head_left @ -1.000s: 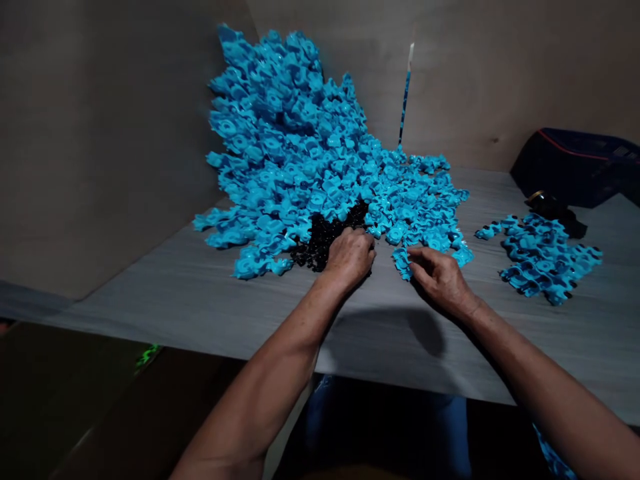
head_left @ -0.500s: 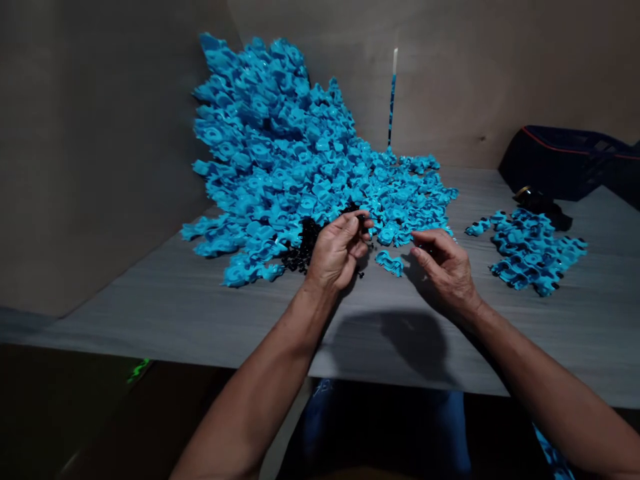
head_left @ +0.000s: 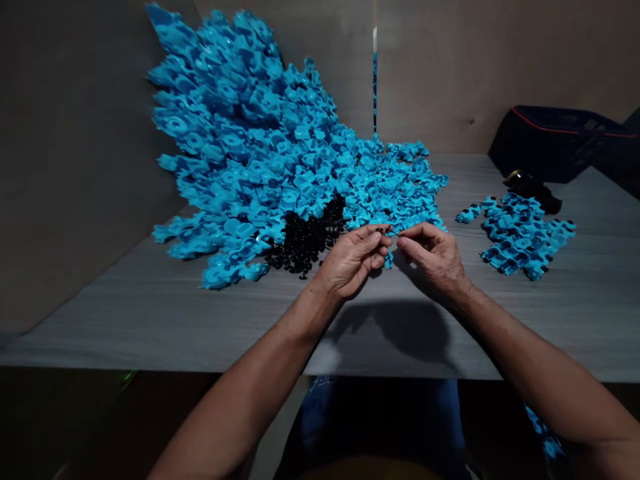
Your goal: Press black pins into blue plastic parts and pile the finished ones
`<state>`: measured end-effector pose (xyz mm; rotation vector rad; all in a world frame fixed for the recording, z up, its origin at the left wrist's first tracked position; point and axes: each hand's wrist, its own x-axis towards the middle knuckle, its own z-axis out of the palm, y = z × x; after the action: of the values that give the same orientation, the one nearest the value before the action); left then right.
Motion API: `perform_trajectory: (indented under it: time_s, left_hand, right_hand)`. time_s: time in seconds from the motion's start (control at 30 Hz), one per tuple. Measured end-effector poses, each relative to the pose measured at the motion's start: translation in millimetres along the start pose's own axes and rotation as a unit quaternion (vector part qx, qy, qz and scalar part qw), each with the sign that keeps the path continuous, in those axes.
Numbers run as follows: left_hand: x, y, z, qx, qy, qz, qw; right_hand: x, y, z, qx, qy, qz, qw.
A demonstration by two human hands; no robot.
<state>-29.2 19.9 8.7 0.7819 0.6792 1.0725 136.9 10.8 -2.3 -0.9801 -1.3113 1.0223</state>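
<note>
A small black part is pinched between the thumb and fingers of my left hand. My right hand meets it from the right, thumb and index finger pressed together; what they hold is too small to make out. One blue piece lies on the table just behind and between the hands, partly hidden. Behind and left of my left hand is a heap of small black parts. A large pile of blue pieces rises beyond it against the walls.
On the right of the grey table lies a smaller group of blue pieces with black ends. A black object and a dark bin with a red edge stand behind it. A narrow slot cuts the back wall.
My hands have come together, the left moving right with its black part. More of the black heap shows, and the blue piece is now more covered. The view has shifted slightly.
</note>
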Motion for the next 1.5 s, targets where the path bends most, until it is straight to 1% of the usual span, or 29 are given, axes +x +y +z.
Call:
perform_trajectory:
  time_s: [0.1,0.17,0.2,0.23,0.27,0.33,0.37,0.4,0.43,0.47,0.5,0.6,0.63,0.7,0.73,0.77,0.8,0.83,0.87,0.93,0.97,1.0,1.03,1.1,1.2,1.27,1.33,1.4,1.5]
  left_hand:
    - [1,-2,-0.3,0.038,0.019,0.003,0.999]
    - [3,-2,-3.8,0.107,0.059,0.053,0.991]
    - [4,-1,-7.1,0.158,0.092,0.097,0.978]
    - [6,1,-11.6,0.221,0.128,0.152,0.955]
    - [7,4,-16.9,0.294,0.164,0.208,0.919]
    - [9,12,-27.8,0.449,0.211,0.291,0.818]
    - [9,15,-32.1,0.52,0.218,0.313,0.765]
    - [9,18,-34.8,0.579,0.21,0.324,0.718]
    - [8,20,-35.8,0.626,0.189,0.327,0.682]
    - [7,20,-35.1,0.661,0.152,0.326,0.659]
    - [5,18,-32.9,0.686,0.102,0.321,0.645]
    - [0,8,-23.0,0.729,-0.059,0.273,0.624]
    - [-1,3,-20.3,0.739,-0.091,0.254,0.617]
    - [-1,-4,-17.1,0.752,-0.107,0.228,0.609]
    - [-1,-7,-16.4,0.747,-0.098,0.223,0.618]
    - [0,-9,-15.9,0.731,-0.079,0.225,0.64]
    - [0,-10,-15.2,0.697,-0.049,0.234,0.676]
    - [0,-10,-14.1,0.645,-0.012,0.242,0.725]
    - [0,-9,-12.4,0.572,0.029,0.243,0.783]
    - [-1,-8,-7.5,0.382,0.09,0.202,0.897]
    - [-1,-6,-4.7,0.283,0.105,0.162,0.939]
    - [-2,-5,-2.0,0.196,0.107,0.118,0.968]
    - [-3,-5,0.5,0.128,0.1,0.078,0.984]
    - [-5,-4,4.5,0.044,0.089,0.029,0.995]
    - [-7,-5,8.9,-0.008,0.08,0.004,0.997]
    - [-9,-7,11.2,-0.011,0.062,0.003,0.998]
    - [-10,-10,12.9,0.006,0.038,0.006,0.999]
    - [-10,-14,13.7,0.029,0.028,0.013,0.999]
    - [-9,-19,12.9,0.068,0.028,0.04,0.996]
  right_hand:
    - [3,0,-3,0.019,0.012,0.041,0.999]
    - [5,0,-5,0.024,0.024,0.051,0.998]
    - [6,-1,-7,0.023,0.031,0.051,0.998]
    - [7,-2,-8,0.02,0.039,0.047,0.998]
    - [8,-3,-9,0.017,0.045,0.044,0.998]
    - [10,-4,-11,0.013,0.056,0.04,0.998]
    - [10,-4,-11,0.012,0.06,0.039,0.997]
    - [10,-4,-12,0.013,0.062,0.04,0.997]
    - [11,-4,-12,0.015,0.062,0.041,0.997]
    - [11,-4,-11,0.018,0.06,0.043,0.997]
    - [11,-3,-11,0.02,0.057,0.045,0.997]
    - [12,-2,-13,0.018,0.042,0.046,0.998]
    - [12,-2,-13,0.013,0.038,0.044,0.998]
    - [12,-2,-15,-0.005,0.03,0.04,0.999]
    - [12,-3,-16,-0.018,0.026,0.038,0.999]
    - [11,-3,-16,-0.03,0.024,0.033,0.999]
    - [10,-5,-16,-0.042,0.025,0.027,0.998]
    - [9,-6,-15,-0.052,0.025,0.02,0.998]
    - [6,-8,-14,-0.059,0.026,0.011,0.998]
    - [1,-12,-11,-0.066,0.026,-0.01,0.997]
    - [-2,-14,-9,-0.068,0.027,-0.023,0.997]
    - [-5,-15,-7,-0.07,0.026,-0.036,0.997]
    - [-7,-16,-6,-0.075,0.025,-0.052,0.996]
    - [-9,-15,-3,-0.09,0.018,-0.083,0.992]
    - [-9,-9,-2,-0.122,-0.002,-0.116,0.986]
    - [-8,-4,-3,-0.149,-0.009,-0.131,0.98]
    - [-7,-1,-3,-0.186,-0.012,-0.168,0.968]
    - [-7,2,-3,-0.225,-0.013,-0.229,0.947]
    - [-7,3,-3,-0.276,-0.016,-0.322,0.905]
